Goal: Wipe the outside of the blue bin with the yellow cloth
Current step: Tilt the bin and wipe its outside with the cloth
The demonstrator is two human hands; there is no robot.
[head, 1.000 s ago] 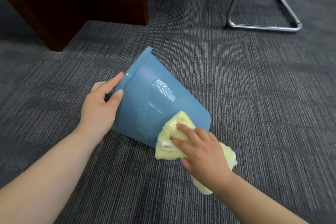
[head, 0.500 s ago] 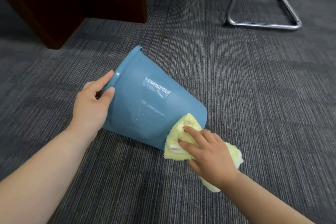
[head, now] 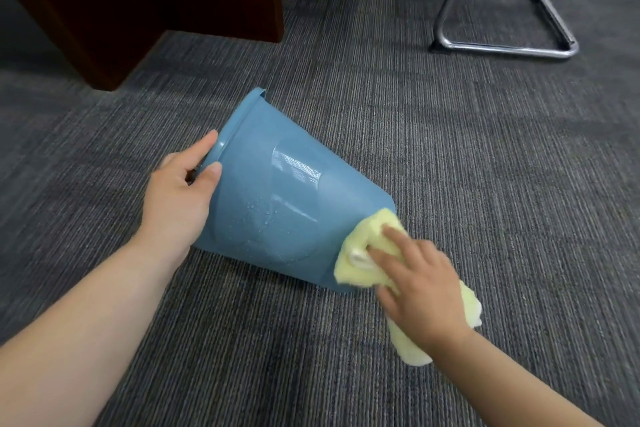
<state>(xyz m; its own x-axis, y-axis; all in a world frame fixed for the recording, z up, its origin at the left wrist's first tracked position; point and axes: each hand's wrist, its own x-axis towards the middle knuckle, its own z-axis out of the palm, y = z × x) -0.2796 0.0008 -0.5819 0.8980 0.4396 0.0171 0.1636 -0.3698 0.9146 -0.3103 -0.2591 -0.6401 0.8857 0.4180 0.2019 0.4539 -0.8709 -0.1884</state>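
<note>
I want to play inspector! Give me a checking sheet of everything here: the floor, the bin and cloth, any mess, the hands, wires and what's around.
Surface: grey striped carpet; the job is done on the floor.
Job's things: blue bin tipped over, mouth turned to the left, water droplets on its wall; yellow cloth bunched against its bottom end.
Clutter: nothing seen.
Grips: left hand grips the bin's rim; right hand holds the cloth and presses it on the bin.
Cables: nothing seen.
Surroundings: dark wooden desk at the back left; chrome chair frame at the back right.
</note>
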